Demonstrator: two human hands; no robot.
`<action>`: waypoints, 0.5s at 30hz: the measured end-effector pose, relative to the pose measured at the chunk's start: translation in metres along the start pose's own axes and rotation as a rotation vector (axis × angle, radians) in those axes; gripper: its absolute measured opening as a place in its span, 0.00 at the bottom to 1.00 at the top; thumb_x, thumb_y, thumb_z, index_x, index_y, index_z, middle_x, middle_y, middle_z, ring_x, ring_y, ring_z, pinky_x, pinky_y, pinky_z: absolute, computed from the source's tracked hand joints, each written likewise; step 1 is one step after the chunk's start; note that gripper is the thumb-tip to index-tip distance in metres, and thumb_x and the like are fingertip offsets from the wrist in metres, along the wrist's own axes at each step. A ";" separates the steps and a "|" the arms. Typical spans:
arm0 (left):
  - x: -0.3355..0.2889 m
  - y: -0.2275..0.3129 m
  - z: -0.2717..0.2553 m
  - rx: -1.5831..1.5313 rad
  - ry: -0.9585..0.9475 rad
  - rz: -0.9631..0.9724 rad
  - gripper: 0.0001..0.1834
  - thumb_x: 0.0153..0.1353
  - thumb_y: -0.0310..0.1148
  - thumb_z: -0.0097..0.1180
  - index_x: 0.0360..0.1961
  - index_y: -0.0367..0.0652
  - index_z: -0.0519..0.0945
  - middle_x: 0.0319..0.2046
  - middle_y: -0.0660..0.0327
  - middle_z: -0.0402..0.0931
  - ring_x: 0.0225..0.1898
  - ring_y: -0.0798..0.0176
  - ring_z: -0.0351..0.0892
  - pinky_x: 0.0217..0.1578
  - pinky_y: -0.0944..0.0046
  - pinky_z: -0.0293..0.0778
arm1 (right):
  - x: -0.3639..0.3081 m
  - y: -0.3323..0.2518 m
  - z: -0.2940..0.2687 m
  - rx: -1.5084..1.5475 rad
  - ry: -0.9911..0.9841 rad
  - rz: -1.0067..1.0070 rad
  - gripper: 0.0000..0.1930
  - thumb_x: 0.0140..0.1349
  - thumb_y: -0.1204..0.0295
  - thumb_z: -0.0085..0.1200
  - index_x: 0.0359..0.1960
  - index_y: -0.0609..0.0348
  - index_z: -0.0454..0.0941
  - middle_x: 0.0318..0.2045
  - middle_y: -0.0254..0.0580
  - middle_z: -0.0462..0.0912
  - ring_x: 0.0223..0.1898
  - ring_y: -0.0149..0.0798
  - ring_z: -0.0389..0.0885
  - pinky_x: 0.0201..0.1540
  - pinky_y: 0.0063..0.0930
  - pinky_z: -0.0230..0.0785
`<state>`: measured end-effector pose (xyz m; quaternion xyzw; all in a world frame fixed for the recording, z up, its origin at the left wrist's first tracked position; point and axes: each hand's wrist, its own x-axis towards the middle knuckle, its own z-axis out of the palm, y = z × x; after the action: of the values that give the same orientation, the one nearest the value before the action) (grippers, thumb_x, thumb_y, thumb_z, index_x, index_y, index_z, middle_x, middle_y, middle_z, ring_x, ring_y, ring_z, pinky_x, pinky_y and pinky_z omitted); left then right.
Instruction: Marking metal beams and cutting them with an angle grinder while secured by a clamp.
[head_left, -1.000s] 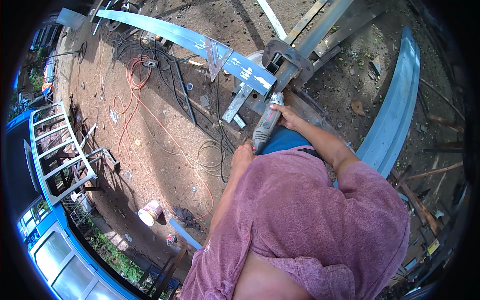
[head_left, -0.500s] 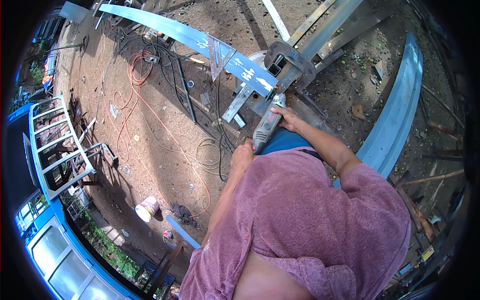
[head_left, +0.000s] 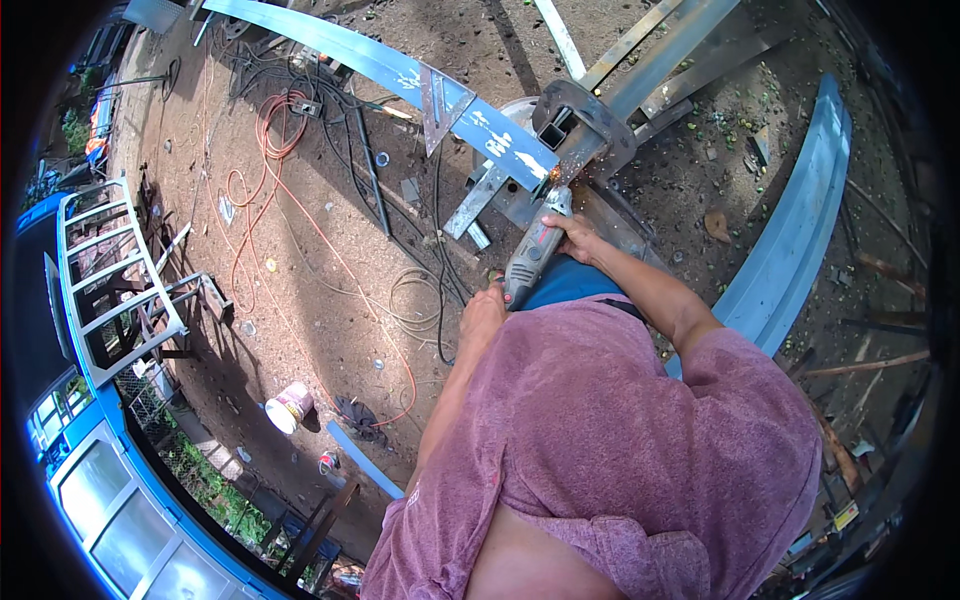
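Note:
An angle grinder point(head_left: 535, 250) with a grey body is held in both hands, its head at the end of a long bluish metal beam point(head_left: 500, 140). Orange sparks point(head_left: 556, 177) show where the two meet. My left hand point(head_left: 485, 310) is closed around the grinder's rear end. Farther forward, my right hand point(head_left: 575, 237) grips the body close to its head. A triangular metal plate point(head_left: 440, 108) lies across the beam. Just beyond the grinder is a round dark flange point(head_left: 610, 135) with steel bars joined to it. The disc itself is too small to make out.
Black cables point(head_left: 345, 130) and a coiled orange hose point(head_left: 270, 150) lie on the dirt at left. A white bucket point(head_left: 290, 408) stands lower left, near a blue vehicle point(head_left: 110, 490) and a white ladder-like frame point(head_left: 125, 280). Another bluish metal beam point(head_left: 790, 230) lies at right.
Orange sparks now fly at the beam's end, where hardly any showed before. Both hands keep their hold on the grinder, and the view has shifted slightly.

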<state>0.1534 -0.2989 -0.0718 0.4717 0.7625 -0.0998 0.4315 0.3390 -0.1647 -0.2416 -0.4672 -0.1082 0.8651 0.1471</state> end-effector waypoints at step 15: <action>0.002 -0.004 0.008 -0.058 0.048 0.024 0.25 0.53 0.37 0.62 0.51 0.38 0.76 0.46 0.40 0.81 0.50 0.40 0.81 0.49 0.46 0.76 | -0.003 -0.002 -0.001 -0.004 0.000 -0.037 0.30 0.53 0.62 0.70 0.55 0.63 0.74 0.48 0.48 0.82 0.50 0.48 0.82 0.54 0.59 0.73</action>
<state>0.1543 -0.3041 -0.0786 0.4704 0.7695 -0.0612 0.4276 0.3417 -0.1645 -0.2388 -0.4656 -0.1187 0.8618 0.1623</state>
